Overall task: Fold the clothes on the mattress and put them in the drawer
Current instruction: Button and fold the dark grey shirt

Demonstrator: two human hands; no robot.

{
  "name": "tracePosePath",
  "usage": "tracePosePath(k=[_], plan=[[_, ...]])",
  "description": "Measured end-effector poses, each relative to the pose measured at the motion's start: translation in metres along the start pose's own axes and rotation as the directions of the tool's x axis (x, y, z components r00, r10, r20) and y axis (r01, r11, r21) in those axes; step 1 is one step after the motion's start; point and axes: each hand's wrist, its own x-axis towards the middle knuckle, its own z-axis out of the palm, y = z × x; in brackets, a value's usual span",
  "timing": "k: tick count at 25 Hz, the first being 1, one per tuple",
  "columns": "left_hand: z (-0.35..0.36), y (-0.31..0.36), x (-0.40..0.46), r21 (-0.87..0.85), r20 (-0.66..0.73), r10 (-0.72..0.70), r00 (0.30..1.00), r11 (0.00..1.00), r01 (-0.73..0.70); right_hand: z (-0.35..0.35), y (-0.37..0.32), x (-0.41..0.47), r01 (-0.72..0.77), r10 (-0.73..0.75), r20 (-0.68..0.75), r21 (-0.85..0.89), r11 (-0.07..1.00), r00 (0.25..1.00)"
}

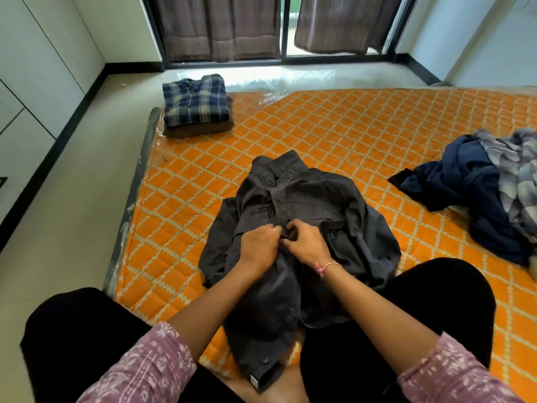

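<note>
A dark grey button-up shirt (313,205) lies spread front-up on the orange quilted mattress (363,126), its hem reaching my lap. My left hand (258,245) and my right hand (305,242) meet at the shirt's button placket, both pinching the fabric there. A folded blue plaid shirt (194,101) sits on a folded brown garment (200,130) at the mattress's far left corner. A heap of unfolded clothes, a navy garment (465,181) and a grey-purple plaid one (511,170), lies at the right.
Pale floor (72,199) runs along the left of the mattress, with white cupboard doors (29,82) beyond it. Curtained sliding windows (232,27) close the far end. My knees in black trousers (436,301) flank the shirt.
</note>
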Motion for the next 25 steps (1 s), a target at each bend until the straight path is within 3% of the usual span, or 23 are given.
tracePosePath(k=[2, 3, 5, 7, 10, 13, 17, 20, 22, 24, 25], plan=[[0.004, 0.005, -0.002, 0.034, 0.144, -0.131, 0.981, 0.991, 0.127, 0.011, -0.002, -0.007, 0.021, -0.027, -0.029, -0.184, 0.983, 0.999], [0.004, 0.006, -0.001, 0.064, 0.167, -0.178, 0.97, 0.983, 0.169, 0.012, -0.001, -0.007, -0.009, -0.004, -0.07, -0.191, 0.982, 0.998], [0.003, 0.008, 0.001, 0.078, 0.188, -0.216, 0.958, 0.976, 0.205, 0.008, 0.003, -0.004, -0.113, 0.108, -0.084, -0.062, 0.992, 0.991], [0.002, 0.01, 0.004, 0.065, 0.23, -0.23, 0.946, 0.973, 0.221, 0.0, 0.007, 0.0, -0.173, 0.173, -0.011, 0.041, 0.984, 0.985], [0.004, 0.012, 0.009, 0.061, 0.266, -0.251, 0.931, 0.968, 0.244, -0.006, 0.009, 0.0, -0.182, 0.176, 0.137, 0.035, 0.983, 0.975], [0.003, 0.018, 0.014, 0.101, 0.314, -0.247, 0.917, 0.969, 0.226, -0.002, 0.009, -0.001, -0.152, 0.14, 0.194, 0.05, 0.987, 0.971], [0.0, 0.021, 0.018, 0.163, 0.353, -0.234, 0.906, 0.969, 0.187, 0.002, 0.009, -0.006, -0.009, 0.033, 0.251, -0.095, 0.995, 0.967], [-0.003, 0.022, 0.016, 0.156, 0.347, -0.217, 0.912, 0.973, 0.172, 0.005, 0.008, -0.011, 0.059, -0.031, 0.156, -0.176, 0.983, 0.987], [-0.003, 0.02, 0.014, 0.075, 0.328, -0.146, 0.933, 0.989, 0.128, 0.007, 0.005, -0.014, 0.059, -0.045, 0.091, -0.16, 0.985, 0.995], [0.0, 0.012, 0.011, -0.152, 0.263, -0.11, 0.958, 0.976, 0.154, 0.01, 0.005, -0.014, 0.019, -0.018, 0.02, -0.033, 0.999, 1.0], [0.001, 0.007, 0.01, -0.313, 0.216, -0.162, 0.963, 0.922, 0.225, 0.009, 0.004, -0.012, -0.021, 0.023, -0.022, 0.064, 0.998, 1.0]])
